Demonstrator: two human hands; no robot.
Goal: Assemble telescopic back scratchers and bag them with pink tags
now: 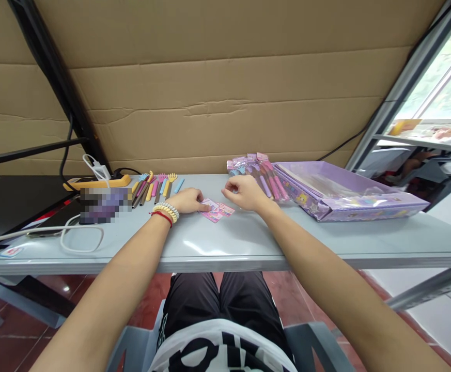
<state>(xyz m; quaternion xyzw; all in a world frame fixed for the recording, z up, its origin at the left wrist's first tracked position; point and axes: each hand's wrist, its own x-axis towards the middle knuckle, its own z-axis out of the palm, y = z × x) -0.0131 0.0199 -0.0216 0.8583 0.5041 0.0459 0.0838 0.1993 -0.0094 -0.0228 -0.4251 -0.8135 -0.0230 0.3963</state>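
Note:
Small pink printed cards [218,213] lie overlapping on the grey table in front of me. My left hand [188,200], with beaded bracelets and a red cord at the wrist, rests at their left edge, its thumb and fingers closed on one card. Just right of the cards, my right hand [244,192] hovers with thumb and index finger pinched together; whatever is between them is too small to make out. Behind it lie several back scratchers in clear packaging [274,183], with pink and purple handles. Loose back scratchers [153,188] with colourful claw-shaped heads lie left of my left hand.
A purple patterned box [364,206] holding clear plastic bags stands on the right. On the left are a yellow power strip [99,182] with a white charger, a blurred-out item and a white cable [81,250]. A cardboard panel [225,113] closes off the back.

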